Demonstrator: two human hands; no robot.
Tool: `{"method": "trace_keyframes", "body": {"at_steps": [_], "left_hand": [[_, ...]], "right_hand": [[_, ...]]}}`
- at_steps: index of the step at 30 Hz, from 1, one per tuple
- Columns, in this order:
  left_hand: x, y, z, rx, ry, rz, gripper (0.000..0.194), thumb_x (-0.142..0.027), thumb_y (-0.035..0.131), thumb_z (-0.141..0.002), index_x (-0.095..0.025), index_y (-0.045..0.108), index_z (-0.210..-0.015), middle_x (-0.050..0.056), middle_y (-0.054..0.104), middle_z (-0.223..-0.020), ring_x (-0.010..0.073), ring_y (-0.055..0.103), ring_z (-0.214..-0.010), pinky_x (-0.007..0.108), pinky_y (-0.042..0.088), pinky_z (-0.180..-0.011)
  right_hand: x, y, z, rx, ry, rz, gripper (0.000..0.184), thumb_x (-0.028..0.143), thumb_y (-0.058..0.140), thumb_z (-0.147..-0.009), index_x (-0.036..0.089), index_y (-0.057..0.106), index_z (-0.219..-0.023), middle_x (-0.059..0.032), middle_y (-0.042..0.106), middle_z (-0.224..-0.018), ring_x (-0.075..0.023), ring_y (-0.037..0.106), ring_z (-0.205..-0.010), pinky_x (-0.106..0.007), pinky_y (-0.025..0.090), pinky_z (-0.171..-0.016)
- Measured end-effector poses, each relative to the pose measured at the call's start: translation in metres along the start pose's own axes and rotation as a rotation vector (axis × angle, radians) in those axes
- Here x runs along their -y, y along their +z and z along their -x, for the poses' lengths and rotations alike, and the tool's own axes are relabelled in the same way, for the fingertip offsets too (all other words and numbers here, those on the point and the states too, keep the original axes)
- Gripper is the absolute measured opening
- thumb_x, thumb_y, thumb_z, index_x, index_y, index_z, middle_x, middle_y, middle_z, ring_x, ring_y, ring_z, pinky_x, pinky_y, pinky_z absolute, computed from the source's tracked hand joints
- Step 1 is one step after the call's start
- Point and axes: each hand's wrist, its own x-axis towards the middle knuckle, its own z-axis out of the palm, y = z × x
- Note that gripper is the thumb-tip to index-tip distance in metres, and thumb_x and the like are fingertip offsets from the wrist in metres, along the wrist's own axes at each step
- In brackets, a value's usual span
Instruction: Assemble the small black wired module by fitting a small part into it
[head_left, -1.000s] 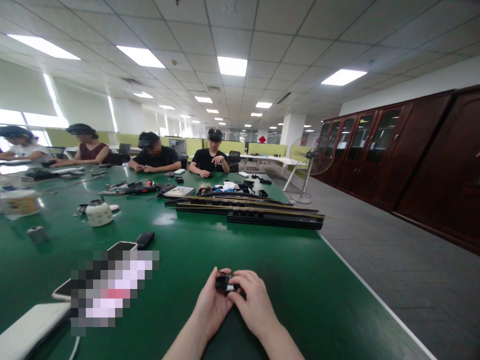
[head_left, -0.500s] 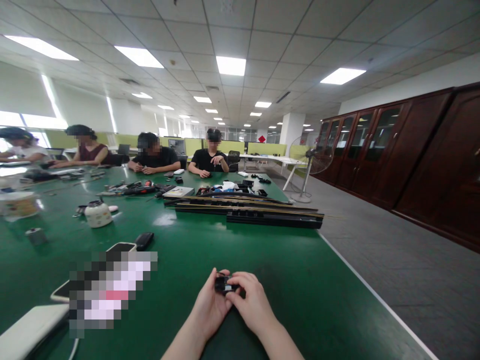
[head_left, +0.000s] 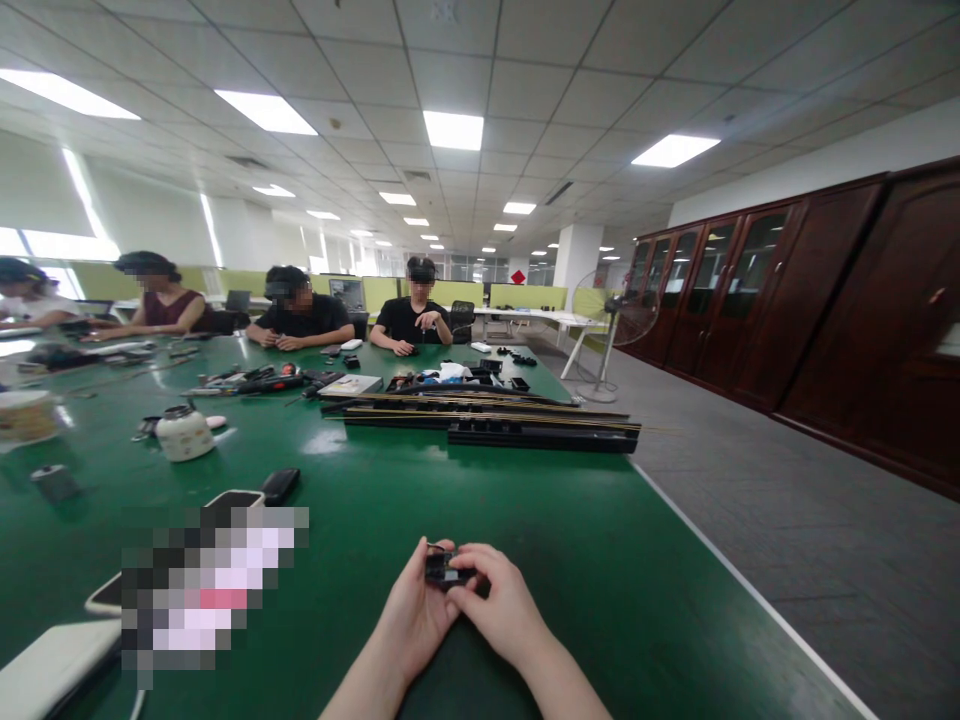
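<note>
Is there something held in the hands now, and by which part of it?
Yes, a small black object: the left hand holds it around its left side, and the right hand has its fingers at the right end.

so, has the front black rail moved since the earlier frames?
No. The front black rail still ends at the same spot by the right edge of the green table; the whole picture just drifts slightly left.
</note>
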Motion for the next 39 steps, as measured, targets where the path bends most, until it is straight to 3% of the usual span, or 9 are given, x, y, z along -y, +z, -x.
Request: {"method": "trace_keyframes", "body": {"at_steps": [9,17,24,34,39], "left_hand": [[-0.0014,-0.0017,-0.0027,0.017,-0.032,0.019,0.02,-0.033,0.048,-0.078,-0.014,0.054,-0.079,0.01,0.065,-0.082,0.021,0.064,-0.073,0.032,0.05,-0.062],[-0.0021,-0.0032,-0.0031,0.024,-0.058,-0.008,0.024,-0.038,0.049,-0.076,-0.015,0.053,-0.084,0.011,0.066,-0.085,0.0223,0.064,-0.076,0.027,0.048,-0.059],[-0.0019,0.0012,0.0003,0.087,-0.098,-0.06,0.032,-0.041,0.047,-0.077,-0.016,0.053,-0.095,0.012,0.066,-0.089,0.0236,0.063,-0.08,0.033,0.047,-0.07],[-0.0033,-0.0006,0.0022,0.172,-0.129,-0.017,0.027,-0.037,0.047,-0.078,-0.019,0.055,-0.096,0.009,0.065,-0.091,0.0167,0.062,-0.073,0.031,0.043,-0.074],[-0.003,-0.0006,0.0011,0.159,-0.111,-0.019,0.028,-0.039,0.047,-0.078,-0.021,0.054,-0.097,0.009,0.065,-0.088,0.0154,0.062,-0.071,0.029,0.043,-0.07]], "right_hand": [[-0.0013,0.0031,-0.0004,0.0,0.102,-0.207,0.045,0.01,0.055,-0.062,0.023,0.051,-0.105,-0.0039,0.06,-0.104,-0.0189,0.055,-0.099,-0.033,0.044,-0.083],[-0.0018,0.0061,0.0002,-0.075,0.081,-0.186,0.042,0.01,0.057,-0.063,0.022,0.053,-0.103,-0.0048,0.061,-0.103,-0.0203,0.055,-0.1,-0.036,0.041,-0.088],[-0.0022,0.004,-0.002,-0.143,0.089,-0.196,0.039,0.012,0.058,-0.064,0.022,0.055,-0.102,-0.0058,0.062,-0.102,-0.0218,0.057,-0.097,-0.038,0.041,-0.087],[0.001,0.0034,-0.0018,-0.118,0.086,-0.176,0.036,0.013,0.056,-0.066,0.022,0.055,-0.1,-0.0035,0.063,-0.101,-0.0201,0.057,-0.094,-0.036,0.042,-0.085],[0.0017,0.0033,-0.0011,-0.14,0.076,-0.14,0.038,0.015,0.058,-0.064,0.022,0.055,-0.101,-0.0049,0.063,-0.101,-0.0217,0.057,-0.094,-0.037,0.043,-0.082]]}}
